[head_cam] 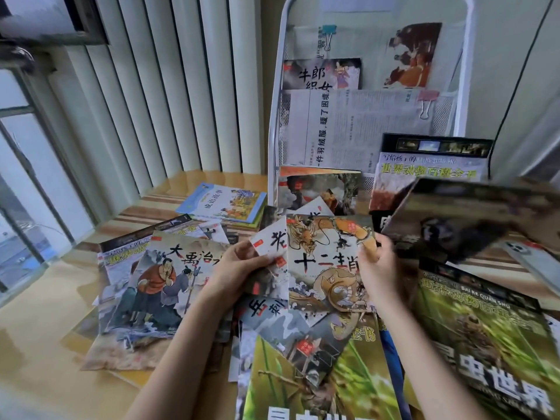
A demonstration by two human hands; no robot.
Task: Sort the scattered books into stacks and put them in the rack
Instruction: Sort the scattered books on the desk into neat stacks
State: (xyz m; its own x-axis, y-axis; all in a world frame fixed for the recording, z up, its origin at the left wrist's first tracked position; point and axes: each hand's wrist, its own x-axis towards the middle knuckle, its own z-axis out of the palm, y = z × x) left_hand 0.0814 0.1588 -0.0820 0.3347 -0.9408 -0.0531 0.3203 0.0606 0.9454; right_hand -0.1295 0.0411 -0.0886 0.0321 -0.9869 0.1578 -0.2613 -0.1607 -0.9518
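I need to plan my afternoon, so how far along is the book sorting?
Early stage. Done: the white wire rack already holds a few booklets. In hand: the left hand and right hand hold a fan of thin picture books, the dragon-cover book on top. Left: many lie scattered on the wooden table, like the green insect encyclopedia and the blue-cover storybook.

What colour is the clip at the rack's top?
The binder clip is teal, seen in the head view.
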